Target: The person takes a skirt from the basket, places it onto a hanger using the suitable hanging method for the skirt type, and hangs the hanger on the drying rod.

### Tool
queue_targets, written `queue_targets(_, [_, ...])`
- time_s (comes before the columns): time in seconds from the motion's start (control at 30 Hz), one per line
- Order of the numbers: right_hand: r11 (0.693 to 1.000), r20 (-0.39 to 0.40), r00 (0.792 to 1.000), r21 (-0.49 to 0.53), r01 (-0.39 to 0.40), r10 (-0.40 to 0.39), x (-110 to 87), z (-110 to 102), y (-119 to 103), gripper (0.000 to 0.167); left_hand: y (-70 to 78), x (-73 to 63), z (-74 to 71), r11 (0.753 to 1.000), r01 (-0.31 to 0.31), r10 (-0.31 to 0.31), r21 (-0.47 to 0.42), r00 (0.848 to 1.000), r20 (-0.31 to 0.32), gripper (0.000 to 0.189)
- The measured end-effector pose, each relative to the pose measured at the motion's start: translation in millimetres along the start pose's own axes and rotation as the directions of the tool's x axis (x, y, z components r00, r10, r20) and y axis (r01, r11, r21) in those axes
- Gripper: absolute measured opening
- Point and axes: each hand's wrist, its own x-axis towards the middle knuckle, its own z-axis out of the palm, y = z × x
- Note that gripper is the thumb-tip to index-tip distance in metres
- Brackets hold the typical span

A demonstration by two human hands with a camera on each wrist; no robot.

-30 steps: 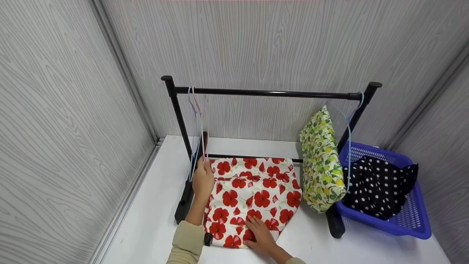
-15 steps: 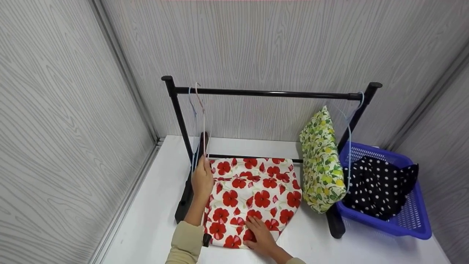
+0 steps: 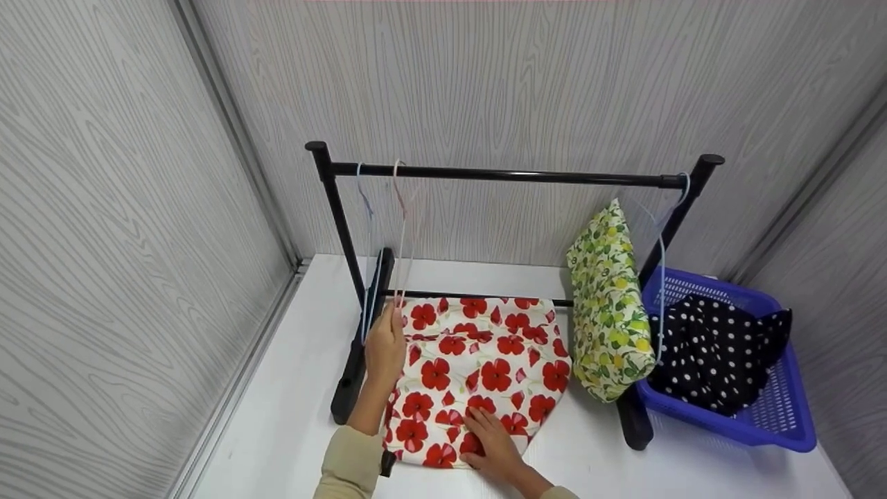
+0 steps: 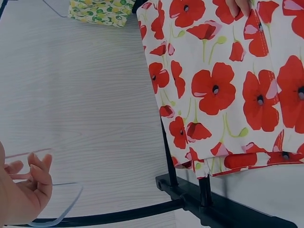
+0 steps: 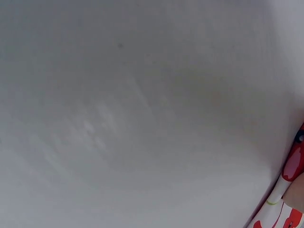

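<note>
My left hand (image 3: 385, 346) pinches the lower end of a pink clothes hanger (image 3: 402, 242), its fingers curled in the left wrist view. The hanger's hook overlaps the black rail (image 3: 499, 174) near its left end. Just left of it, a light blue hanger (image 3: 368, 277) hangs from the same rail. A white cloth with red poppies (image 3: 495, 374) lies spread on the table, below the rail. On the cloth's near edge rests my right hand (image 3: 495, 447), fingers extended. Only a bit of a finger (image 5: 294, 194) and the cloth's edge show in the right wrist view.
A lemon-print cloth item (image 3: 610, 312) stands out below the rail's right end, beside another light blue hanger (image 3: 661, 291). At the right, a purple basket (image 3: 783, 423) holds black polka-dot fabric (image 3: 714, 353). The rack's left foot (image 3: 350, 388) lies along the poppy cloth's left side.
The pink hanger's hook has lifted and shifted right along the rail, away from the blue hanger, with my left hand holding its lower end. My right hand has stayed on the cloth.
</note>
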Motion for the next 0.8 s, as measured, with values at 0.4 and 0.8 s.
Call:
queue_targets(0.4, [1.0,0.026,1.0,-0.001,-0.007,0.007,2.1,-1.5,-3.7,0.067,-18.7,-19.7,4.2,0.999,-0.036,0.036,-0.014,0.999,-0.002,0.034])
queue_targets(0.8, [0.989,-0.186,0.982,-0.144,-0.042,0.015,17.8,12.5,-26.2,0.04,-46.9,-62.6,11.7,0.991,-0.01,0.005,0.136,0.999,0.036,0.022])
